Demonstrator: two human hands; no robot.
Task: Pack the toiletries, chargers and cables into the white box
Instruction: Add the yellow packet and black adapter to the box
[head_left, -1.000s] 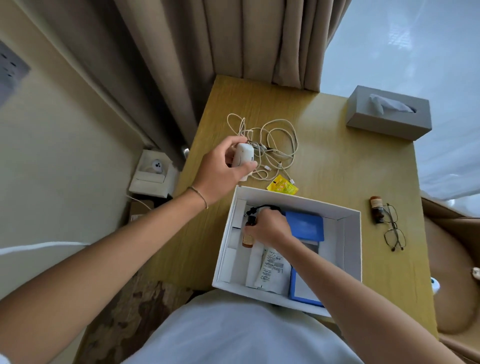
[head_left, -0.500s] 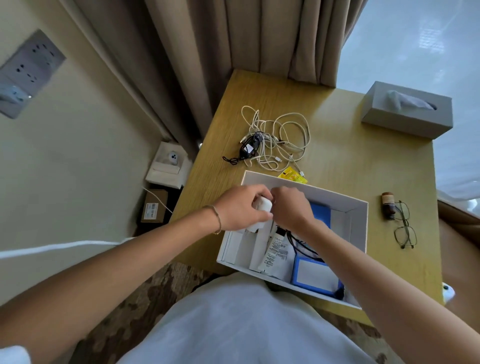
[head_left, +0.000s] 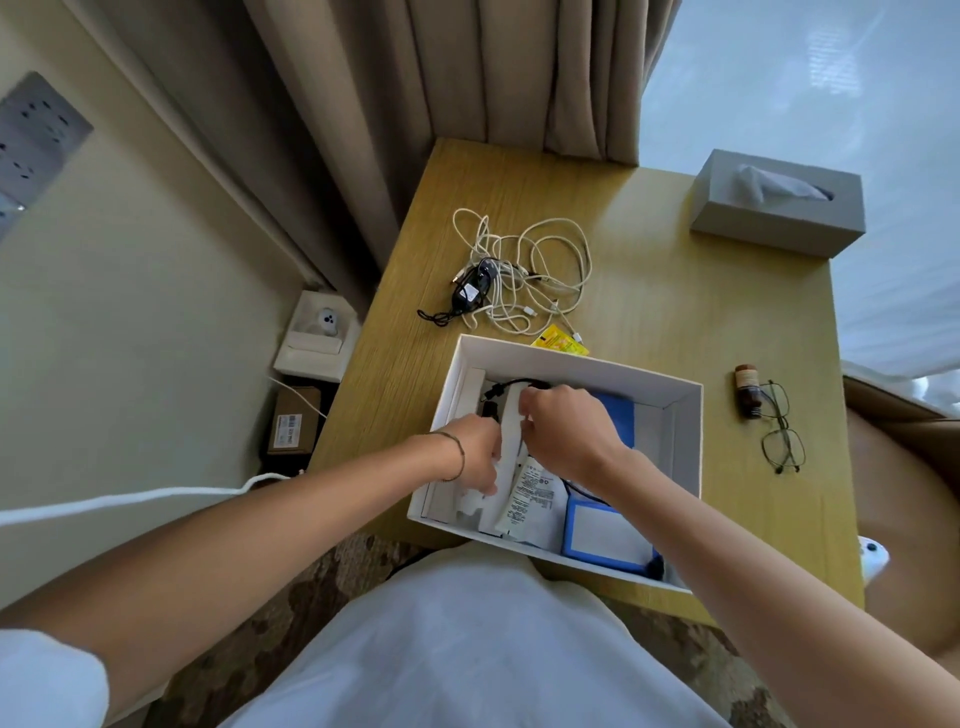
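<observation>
Hands in white box (head_left: 675, 410): right hand (head_left: 566, 431) pinches white tube (head_left: 511, 421) (print unreadable), left hand (head_left: 475, 454) grip unclear

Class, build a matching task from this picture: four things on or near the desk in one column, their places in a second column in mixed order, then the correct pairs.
Things:
1. tissue box
2. white cables
3. glasses
4. blue case

Places:
A. inside the white box
B. far right corner of the desk
C. on the desk beyond the white box, beside a black charger
D. on the desk right of the white box, next to a small brown bottle

Pairs: 1-B, 2-C, 3-D, 4-A
</observation>
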